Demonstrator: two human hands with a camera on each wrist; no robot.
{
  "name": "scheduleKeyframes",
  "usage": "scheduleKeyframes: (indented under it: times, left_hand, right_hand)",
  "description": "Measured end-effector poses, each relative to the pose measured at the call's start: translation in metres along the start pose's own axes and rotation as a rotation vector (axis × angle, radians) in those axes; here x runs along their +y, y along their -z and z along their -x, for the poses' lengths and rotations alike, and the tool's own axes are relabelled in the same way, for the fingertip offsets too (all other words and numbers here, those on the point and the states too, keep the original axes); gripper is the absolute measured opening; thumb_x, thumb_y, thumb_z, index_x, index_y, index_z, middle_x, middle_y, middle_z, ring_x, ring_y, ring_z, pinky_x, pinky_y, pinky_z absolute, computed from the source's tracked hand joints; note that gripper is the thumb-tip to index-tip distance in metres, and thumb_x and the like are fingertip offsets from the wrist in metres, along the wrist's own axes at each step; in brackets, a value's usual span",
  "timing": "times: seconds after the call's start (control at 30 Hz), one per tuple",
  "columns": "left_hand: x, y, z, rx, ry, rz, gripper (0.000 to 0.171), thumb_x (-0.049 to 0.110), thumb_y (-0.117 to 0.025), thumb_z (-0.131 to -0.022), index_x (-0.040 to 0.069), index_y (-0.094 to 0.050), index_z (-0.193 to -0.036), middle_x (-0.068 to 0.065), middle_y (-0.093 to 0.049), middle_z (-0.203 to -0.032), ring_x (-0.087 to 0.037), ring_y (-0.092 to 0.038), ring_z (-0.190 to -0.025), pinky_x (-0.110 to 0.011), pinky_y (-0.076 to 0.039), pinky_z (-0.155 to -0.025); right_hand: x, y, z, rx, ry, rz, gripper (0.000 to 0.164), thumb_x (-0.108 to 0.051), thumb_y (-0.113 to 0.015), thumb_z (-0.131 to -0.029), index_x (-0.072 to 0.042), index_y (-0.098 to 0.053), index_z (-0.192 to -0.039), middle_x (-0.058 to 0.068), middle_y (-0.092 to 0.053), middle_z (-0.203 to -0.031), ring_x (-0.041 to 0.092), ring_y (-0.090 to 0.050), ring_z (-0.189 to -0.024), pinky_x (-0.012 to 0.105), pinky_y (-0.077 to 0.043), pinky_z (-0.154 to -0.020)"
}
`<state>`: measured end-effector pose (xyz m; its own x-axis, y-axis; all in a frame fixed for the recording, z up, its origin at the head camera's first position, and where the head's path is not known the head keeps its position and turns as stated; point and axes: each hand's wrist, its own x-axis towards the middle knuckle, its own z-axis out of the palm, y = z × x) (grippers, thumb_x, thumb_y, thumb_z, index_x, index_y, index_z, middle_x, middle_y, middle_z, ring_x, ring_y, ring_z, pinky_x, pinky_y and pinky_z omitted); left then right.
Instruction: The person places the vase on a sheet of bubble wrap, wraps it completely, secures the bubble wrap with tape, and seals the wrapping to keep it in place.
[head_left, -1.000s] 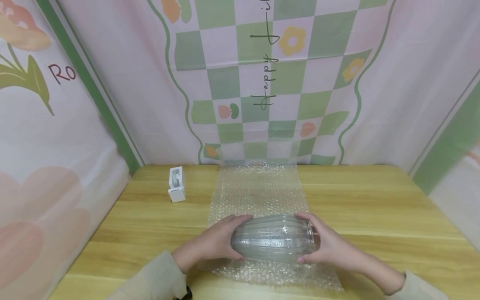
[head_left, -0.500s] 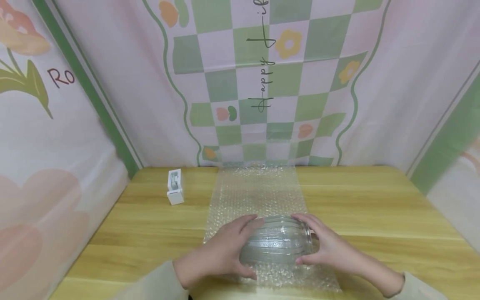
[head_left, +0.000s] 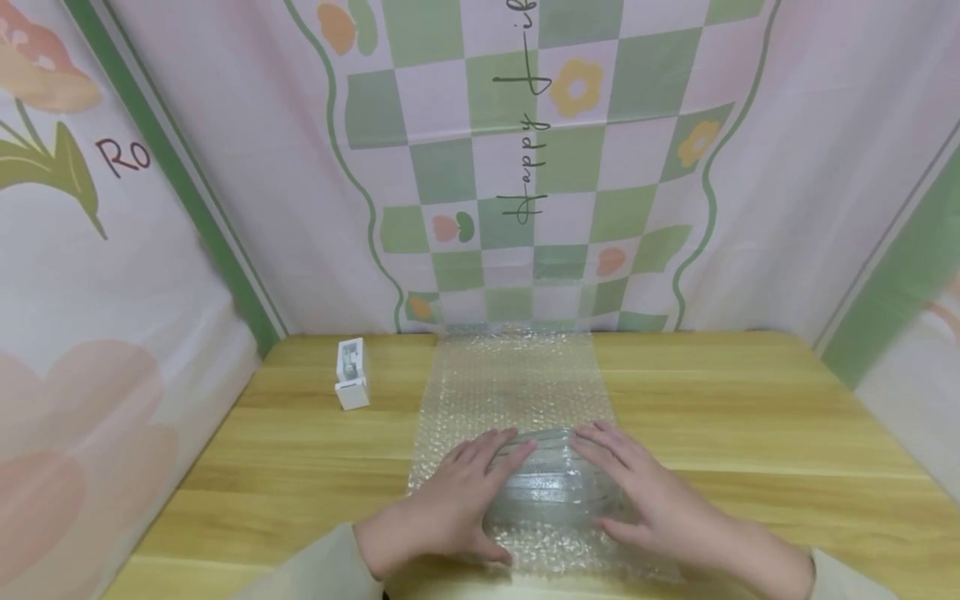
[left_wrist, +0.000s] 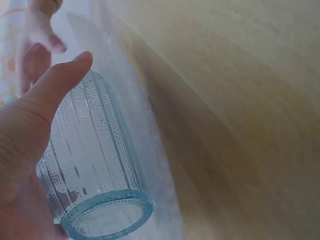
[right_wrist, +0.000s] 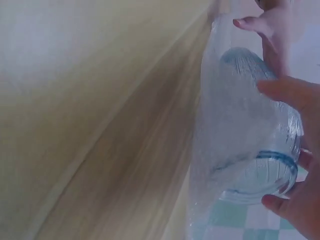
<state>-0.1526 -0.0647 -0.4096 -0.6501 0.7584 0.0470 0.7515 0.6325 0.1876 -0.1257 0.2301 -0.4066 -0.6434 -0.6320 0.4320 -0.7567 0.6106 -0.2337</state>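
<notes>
A clear ribbed glass vase (head_left: 536, 487) lies on its side on a sheet of bubble wrap (head_left: 517, 383). Its thick base shows at the left hand's end in the left wrist view. My left hand (head_left: 450, 500) curves around the base end, thumb on the near side and fingers over the top. At the mouth end, my right hand (head_left: 663, 504) curves over the vase in the same way. Seen from the right wrist, the bubble wrap (right_wrist: 207, 125) runs along the vase's side, and fingers of the right hand (right_wrist: 307, 212) reach around the rim.
A small white box (head_left: 352, 375) with a see-through object in its top stands at the back left of the wooden table (head_left: 735, 408). Patterned cloth (head_left: 570, 158) hangs behind the table and along its sides.
My left hand has slid right from the vase's base, further over its body. The right hand has moved left from the mouth, its fingers reaching further over the top.
</notes>
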Motion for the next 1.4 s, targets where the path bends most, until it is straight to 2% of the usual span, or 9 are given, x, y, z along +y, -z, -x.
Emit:
scheduleKeyframes:
  times: [0.1,0.2,0.27,0.33,0.57,0.93,1.03,1.2,1.4]
  left_hand:
    - [-0.001,0.000,0.000,-0.002,-0.004,0.007,0.139,0.062,-0.089,-0.065,0.020,-0.004,-0.166,-0.016,-0.015,-0.169,-0.038,-0.024,-0.151,-0.062,-0.029,-0.117]
    - [-0.001,0.000,0.000,-0.004,-0.009,0.015,0.138,0.062,-0.088,-0.066,0.020,-0.003,-0.166,-0.016,-0.014,-0.169,-0.039,-0.023,-0.151,-0.062,-0.028,-0.117]
    - [-0.002,0.000,-0.001,-0.003,-0.015,0.019,0.137,0.062,-0.087,-0.068,0.020,-0.002,-0.166,-0.016,-0.014,-0.169,-0.039,-0.023,-0.151,-0.062,-0.028,-0.117]
    - [-0.003,0.000,-0.002,-0.001,-0.018,0.014,0.136,0.062,-0.086,-0.069,0.020,-0.001,-0.166,-0.016,-0.014,-0.169,-0.038,-0.023,-0.151,-0.062,-0.029,-0.117]
    - [-0.005,0.001,-0.002,-0.013,-0.037,0.005,0.129,0.058,-0.084,-0.077,0.019,0.000,-0.166,-0.017,-0.017,-0.168,-0.038,-0.025,-0.150,-0.062,-0.032,-0.116]
    - [-0.003,0.001,-0.003,-0.006,-0.020,0.016,0.128,0.062,-0.083,-0.076,0.020,-0.002,-0.166,-0.016,-0.017,-0.168,-0.037,-0.025,-0.151,-0.061,-0.030,-0.117]
    - [-0.003,0.001,-0.004,-0.007,-0.017,0.024,0.128,0.062,-0.082,-0.077,0.020,-0.001,-0.166,-0.016,-0.017,-0.168,-0.037,-0.024,-0.151,-0.062,-0.030,-0.117]
    - [-0.001,0.002,-0.003,-0.004,0.002,0.024,0.127,0.065,-0.081,-0.076,0.021,-0.003,-0.166,-0.014,-0.016,-0.169,-0.037,-0.023,-0.152,-0.062,-0.030,-0.117]
    - [0.006,0.002,-0.003,0.020,0.009,-0.025,0.128,0.070,-0.079,-0.074,0.018,-0.006,-0.166,-0.014,-0.015,-0.169,-0.039,-0.021,-0.152,-0.062,-0.029,-0.117]
  right_hand:
    - [-0.006,0.000,0.003,-0.045,0.039,0.116,0.119,-0.045,-0.091,-0.067,-0.005,-0.028,-0.161,0.013,-0.035,-0.161,0.032,-0.017,-0.153,0.046,-0.029,-0.117]
    - [-0.011,-0.001,0.007,-0.112,0.052,0.181,0.137,-0.057,-0.090,-0.060,-0.004,-0.017,-0.163,0.016,-0.023,-0.167,0.028,0.002,-0.156,0.032,0.004,-0.121]
    - [-0.013,-0.002,0.008,-0.140,0.078,0.217,0.142,-0.061,-0.090,-0.057,-0.003,-0.015,-0.163,0.018,-0.015,-0.168,0.031,0.009,-0.155,0.032,0.015,-0.120]
    - [-0.014,-0.003,0.009,-0.147,0.116,0.254,0.143,-0.064,-0.090,-0.057,-0.003,-0.016,-0.163,0.022,-0.010,-0.169,0.038,0.009,-0.155,0.037,0.018,-0.120]
    - [-0.018,-0.007,0.011,-0.109,0.164,0.319,0.138,-0.056,-0.093,-0.057,-0.003,-0.021,-0.162,0.026,-0.009,-0.167,0.046,-0.004,-0.153,0.045,0.016,-0.121]
    - [-0.025,-0.024,0.011,-0.028,0.111,0.380,0.141,-0.015,-0.091,-0.048,-0.005,-0.011,-0.164,0.026,0.000,-0.168,0.044,0.006,-0.153,0.050,0.017,-0.119]
    - [-0.026,-0.026,0.008,0.015,0.113,0.416,0.135,-0.007,-0.087,-0.049,-0.004,-0.015,-0.163,0.028,-0.010,-0.166,0.049,-0.008,-0.152,0.053,0.012,-0.121]
    - [-0.023,-0.025,0.000,0.074,0.130,0.434,0.120,-0.018,-0.095,-0.052,-0.002,-0.037,-0.155,0.030,-0.039,-0.152,0.053,-0.042,-0.134,0.051,0.005,-0.123]
    - [-0.013,-0.024,-0.006,0.110,0.167,0.369,0.104,-0.027,-0.092,-0.060,-0.001,-0.045,-0.149,0.028,-0.046,-0.146,0.045,-0.048,-0.130,0.039,-0.003,-0.125]
